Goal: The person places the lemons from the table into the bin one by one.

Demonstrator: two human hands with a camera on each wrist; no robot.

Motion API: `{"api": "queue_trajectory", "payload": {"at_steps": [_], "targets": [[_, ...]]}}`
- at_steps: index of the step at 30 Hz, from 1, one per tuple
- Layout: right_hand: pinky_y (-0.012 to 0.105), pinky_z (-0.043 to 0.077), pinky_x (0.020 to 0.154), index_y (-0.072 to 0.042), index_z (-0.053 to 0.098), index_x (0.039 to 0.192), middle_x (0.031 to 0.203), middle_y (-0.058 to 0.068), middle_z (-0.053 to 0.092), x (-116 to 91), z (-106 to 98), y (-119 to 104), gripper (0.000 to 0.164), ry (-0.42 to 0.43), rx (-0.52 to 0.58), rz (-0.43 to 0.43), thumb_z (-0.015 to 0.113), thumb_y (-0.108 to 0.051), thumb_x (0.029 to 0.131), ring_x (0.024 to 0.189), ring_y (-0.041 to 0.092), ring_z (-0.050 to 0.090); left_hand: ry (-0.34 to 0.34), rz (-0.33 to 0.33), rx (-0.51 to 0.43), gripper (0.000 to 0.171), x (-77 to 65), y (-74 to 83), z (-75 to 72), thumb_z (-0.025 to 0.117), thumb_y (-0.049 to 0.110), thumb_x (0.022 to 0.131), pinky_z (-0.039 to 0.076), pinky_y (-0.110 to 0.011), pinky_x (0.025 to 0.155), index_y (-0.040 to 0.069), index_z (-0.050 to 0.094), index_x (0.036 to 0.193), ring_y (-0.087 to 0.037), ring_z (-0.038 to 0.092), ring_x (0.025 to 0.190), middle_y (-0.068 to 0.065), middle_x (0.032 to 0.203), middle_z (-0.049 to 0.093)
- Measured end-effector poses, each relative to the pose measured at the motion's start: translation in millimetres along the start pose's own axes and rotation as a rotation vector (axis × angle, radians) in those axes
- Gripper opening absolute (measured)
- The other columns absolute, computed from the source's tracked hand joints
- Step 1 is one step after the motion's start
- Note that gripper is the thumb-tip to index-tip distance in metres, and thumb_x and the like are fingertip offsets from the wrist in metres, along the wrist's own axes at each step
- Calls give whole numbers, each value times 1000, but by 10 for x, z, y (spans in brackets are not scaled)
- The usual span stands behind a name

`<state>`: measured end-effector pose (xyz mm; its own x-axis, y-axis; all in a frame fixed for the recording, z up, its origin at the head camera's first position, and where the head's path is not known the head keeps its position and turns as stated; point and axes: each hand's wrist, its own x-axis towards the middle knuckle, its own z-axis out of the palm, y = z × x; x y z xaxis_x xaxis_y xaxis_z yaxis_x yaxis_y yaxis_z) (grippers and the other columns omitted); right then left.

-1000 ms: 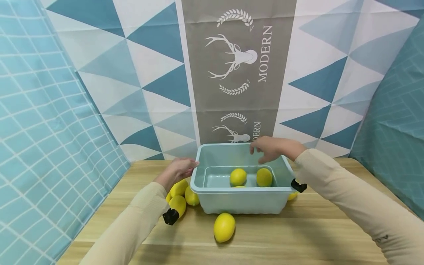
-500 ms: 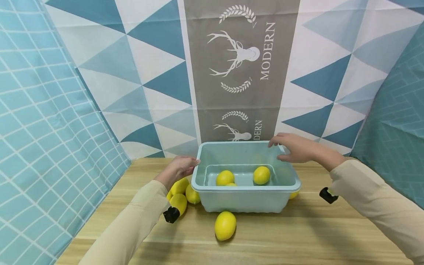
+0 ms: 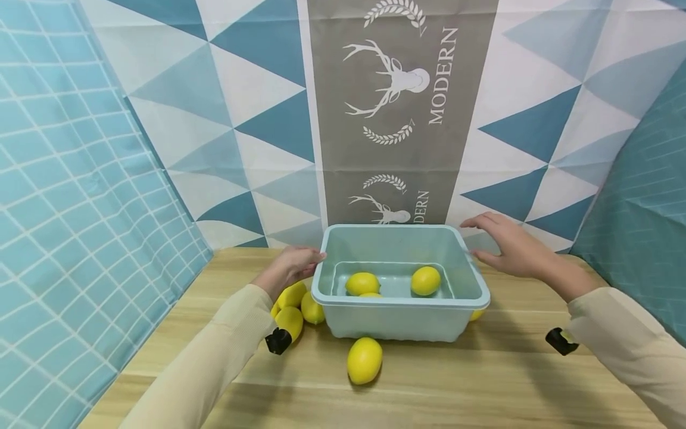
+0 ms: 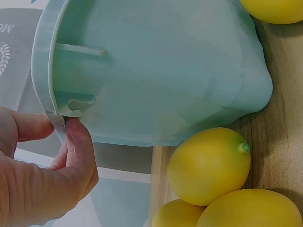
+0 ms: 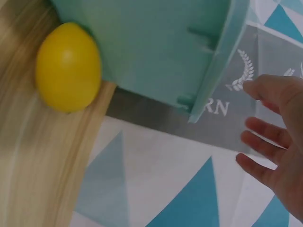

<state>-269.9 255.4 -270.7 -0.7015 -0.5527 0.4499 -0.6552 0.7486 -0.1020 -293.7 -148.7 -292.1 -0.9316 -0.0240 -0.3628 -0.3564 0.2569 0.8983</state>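
A pale blue-green plastic bin (image 3: 396, 323) sits on the table. Thumb and fingers of my left hand (image 3: 292, 267) pinch the left end of its rim, seen close up in the left wrist view. My right hand (image 3: 511, 245) is just off the bin's right rim, its fingers spread and holding nothing; the right wrist view shows a gap between fingertips and rim. Inside the bin lie a lemon (image 3: 362, 283) at the left and another lemon (image 3: 426, 280) at the right. Part of a third shows over the front rim, mostly hidden by it.
Several lemons (image 4: 209, 165) cluster on the wooden table (image 3: 429, 387) beside the bin's left wall. One lemon (image 3: 365, 361) lies in front of the bin. Another lemon (image 5: 68, 67) is by its right wall. Patterned cloth (image 3: 268, 137) hangs behind.
My right hand has moved from over the bin's inside out to the right, past the rim. The lemons inside have shifted, the left one leftward. My left hand stays on the rim.
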Motion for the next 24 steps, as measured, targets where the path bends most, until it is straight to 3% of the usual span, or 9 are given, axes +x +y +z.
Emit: {"api": "queue_trajectory", "payload": {"at_steps": [7,13,20,24], "targets": [[58,48,93,-3,55,123,122,14,58,-196,51,108,51,93,-30,48,76,-6,77,116,34,53,2,-7,2,46,10,24,8,57,13,95,54,-13,72,-2,47,137,-7,55,79,-11,121,56],[56,46,89,0,57,118,118,16,57,-361,161,208,52,197,-62,15,80,-5,71,113,35,51,-3,5,13,44,-11,30,5,57,13,95,54,-14,73,-3,48,135,-8,55,79,-10,116,56],[52,48,85,-4,58,117,115,11,60,-512,253,278,55,146,-71,-5,83,-8,68,107,30,54,-1,13,-1,43,-36,29,5,58,12,95,53,-12,66,-4,49,134,-6,55,72,-7,106,57],[49,48,84,-6,58,117,114,7,60,-574,310,310,55,123,-79,-46,84,-10,67,107,26,54,1,9,7,43,-44,17,9,58,13,95,54,-13,67,-4,49,134,-7,55,73,-9,109,58]]}}
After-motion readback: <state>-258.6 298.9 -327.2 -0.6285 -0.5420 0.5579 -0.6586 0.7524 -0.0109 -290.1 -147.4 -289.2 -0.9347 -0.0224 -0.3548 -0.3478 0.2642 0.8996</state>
